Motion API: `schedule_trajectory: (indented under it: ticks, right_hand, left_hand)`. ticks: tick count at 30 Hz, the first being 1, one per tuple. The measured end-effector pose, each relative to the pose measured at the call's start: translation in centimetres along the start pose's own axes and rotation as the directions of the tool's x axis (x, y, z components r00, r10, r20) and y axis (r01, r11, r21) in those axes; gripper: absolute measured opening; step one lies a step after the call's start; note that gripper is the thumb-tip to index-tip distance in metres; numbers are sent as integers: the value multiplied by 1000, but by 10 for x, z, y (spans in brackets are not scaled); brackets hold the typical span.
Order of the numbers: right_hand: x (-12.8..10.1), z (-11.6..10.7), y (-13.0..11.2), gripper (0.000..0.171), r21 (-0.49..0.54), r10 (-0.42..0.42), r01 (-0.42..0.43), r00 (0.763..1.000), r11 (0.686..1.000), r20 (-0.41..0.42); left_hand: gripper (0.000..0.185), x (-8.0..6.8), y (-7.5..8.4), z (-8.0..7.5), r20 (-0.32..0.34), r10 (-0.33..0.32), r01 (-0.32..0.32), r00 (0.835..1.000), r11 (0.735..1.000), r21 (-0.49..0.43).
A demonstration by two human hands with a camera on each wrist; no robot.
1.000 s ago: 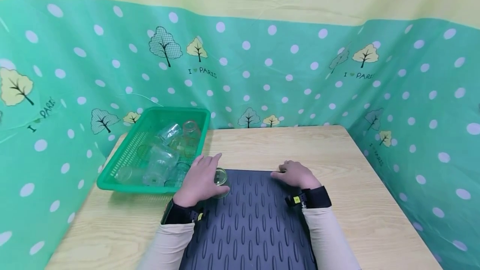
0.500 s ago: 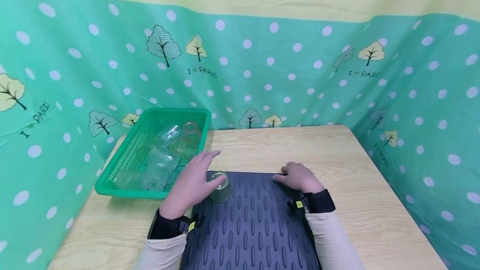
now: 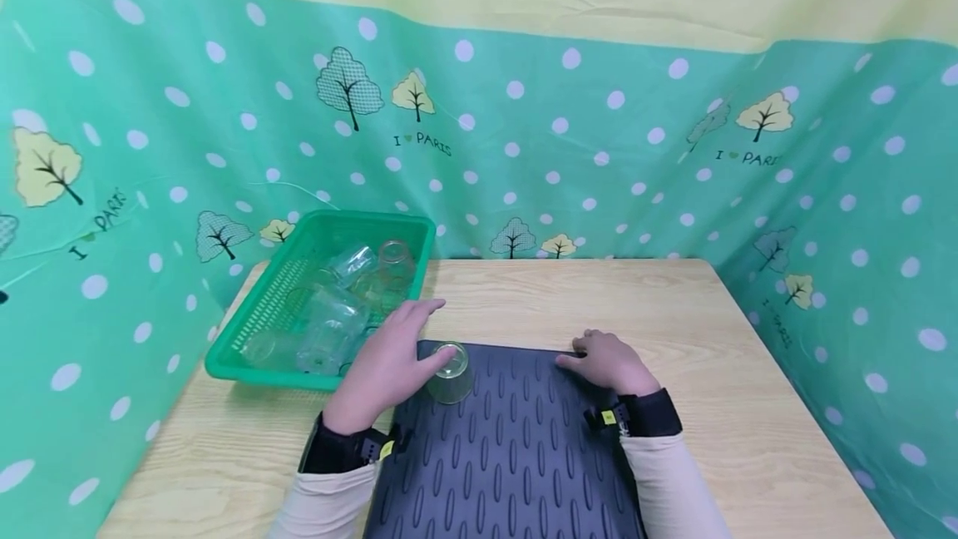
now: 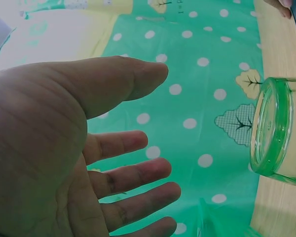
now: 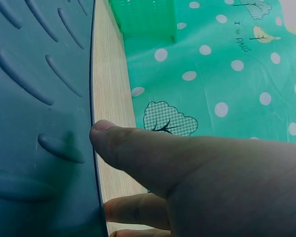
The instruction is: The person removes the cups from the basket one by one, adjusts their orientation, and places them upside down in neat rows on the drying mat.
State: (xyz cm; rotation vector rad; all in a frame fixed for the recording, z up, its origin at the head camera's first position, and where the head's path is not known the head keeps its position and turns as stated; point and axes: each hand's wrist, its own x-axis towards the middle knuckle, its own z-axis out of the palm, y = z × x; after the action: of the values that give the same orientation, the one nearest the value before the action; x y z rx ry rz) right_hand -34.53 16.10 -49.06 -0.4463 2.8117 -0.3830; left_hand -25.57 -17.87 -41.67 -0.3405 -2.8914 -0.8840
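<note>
A clear drinking glass [image 3: 451, 385] stands upside down, base upward, near the far left corner of the dark ribbed mat [image 3: 509, 464]. My left hand [image 3: 383, 373] is just left of the glass, thumb and fingers spread. In the left wrist view a gap separates the left hand [image 4: 89, 143] from the glass [image 4: 276, 128]. At the mat's far right corner rests my right hand [image 3: 609, 363]. Its thumb [image 5: 118, 143] touches the mat's edge in the right wrist view, while the other fingers, partly hidden, lie by that edge over the wooden table.
To the left sits a green plastic basket [image 3: 224, 368] with several clear glasses [image 3: 329, 314] lying inside, its near right corner behind my left hand. The light wooden table [image 3: 569, 294] ends at a green dotted curtain [image 3: 636, 148] on the back and sides.
My left hand has drawn off the glass toward the left and nearer to me, leaving it standing on the mat. The right hand stays at the mat's corner. The head view has shifted slightly.
</note>
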Motion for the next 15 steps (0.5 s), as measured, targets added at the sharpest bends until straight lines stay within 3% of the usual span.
schedule_trajectory:
  ticks: [8,15]
  right_hand:
    - [-5,-1,0,60,-3,9,-9,1000,1000,-5]
    - [-5,0,-6,59,4,17,-17,1000,1000,-5]
  left_hand:
    - [71,-2,4,-1,0,-8,8,1000,1000,-1]
    - [72,-11,6,-7,-39,9,-9,999,1000,7]
